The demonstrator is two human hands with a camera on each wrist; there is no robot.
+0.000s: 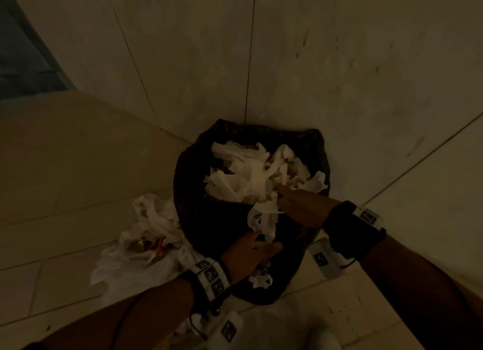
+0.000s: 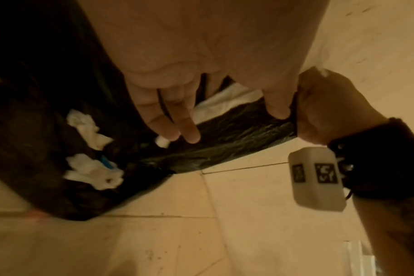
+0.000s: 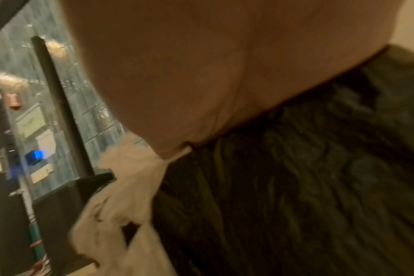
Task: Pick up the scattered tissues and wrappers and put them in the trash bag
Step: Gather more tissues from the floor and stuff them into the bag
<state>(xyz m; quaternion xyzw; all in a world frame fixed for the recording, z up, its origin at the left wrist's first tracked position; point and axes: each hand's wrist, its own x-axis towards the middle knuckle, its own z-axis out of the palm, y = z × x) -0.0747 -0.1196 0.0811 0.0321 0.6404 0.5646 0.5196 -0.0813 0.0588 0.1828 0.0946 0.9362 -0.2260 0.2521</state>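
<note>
A black trash bag (image 1: 317,164) stands open in the corner, heaped with white tissues (image 1: 251,177). My right hand (image 1: 283,202) is over its near side and pinches a crumpled white tissue (image 1: 264,219) that hangs down; in the right wrist view the tissue (image 3: 130,186) dangles beside the bag's black film (image 3: 296,186). My left hand (image 1: 261,247) is at the bag's front rim, its fingers (image 2: 189,130) straight and lying against the black plastic (image 2: 236,128). The right hand (image 2: 324,112) sits just beside the left thumb.
A loose pile of white tissues and wrappers (image 1: 146,239) lies on the tiled floor left of the bag. Small tissue scraps (image 1: 260,280) cling to the bag's front. Walls close in behind and to the right. A glass door (image 3: 24,112) shows in the right wrist view.
</note>
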